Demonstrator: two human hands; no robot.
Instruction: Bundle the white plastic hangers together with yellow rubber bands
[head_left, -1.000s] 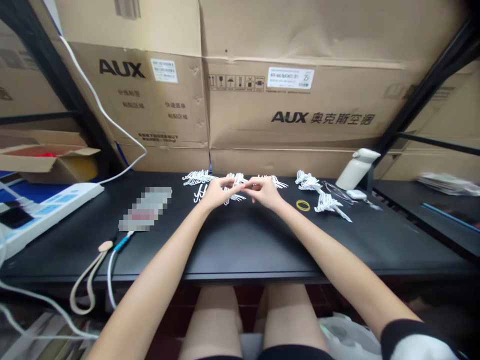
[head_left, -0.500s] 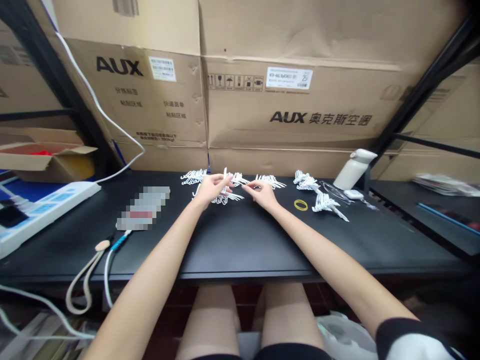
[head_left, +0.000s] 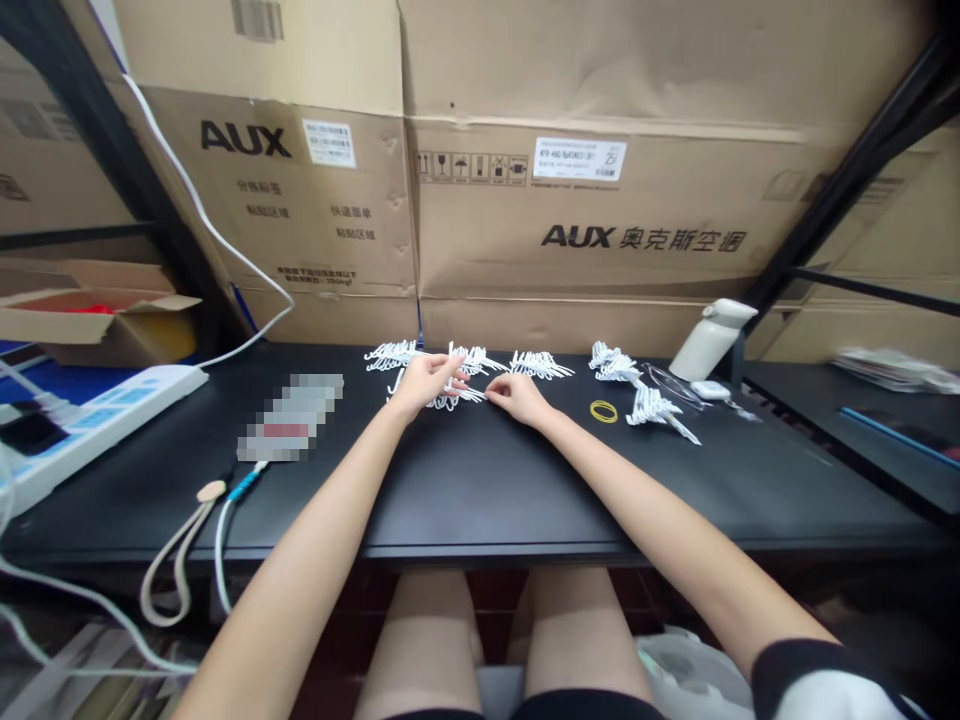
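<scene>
My left hand [head_left: 429, 383] is over the piles of small white hooks, its fingers curled. A white hook [head_left: 452, 349] sticks up at its thumb and forefinger and seems held there. My right hand [head_left: 519, 398] is pinched at the straight end of a white hook [head_left: 474, 395] in the pile under my left hand. Around them lie more bunches of white hooks: one at the back left [head_left: 391, 354], one behind my left hand [head_left: 480, 360], and one just behind my right hand [head_left: 540, 364]. My fingers hide part of the nearest pile.
To the right are two bundled bunches of hooks [head_left: 654, 408], yellow rubber bands [head_left: 603, 411], a white bottle [head_left: 711, 340] and a small white case [head_left: 709, 390]. On the left, a blurred-out phone-like object [head_left: 292, 415] and a power strip [head_left: 105, 425]. Cardboard boxes [head_left: 480, 250] stand behind.
My right hand has shifted slightly down, from the bunch behind to the ends of the nearer hooks. My left hand has hardly moved. The view has shifted a little.
</scene>
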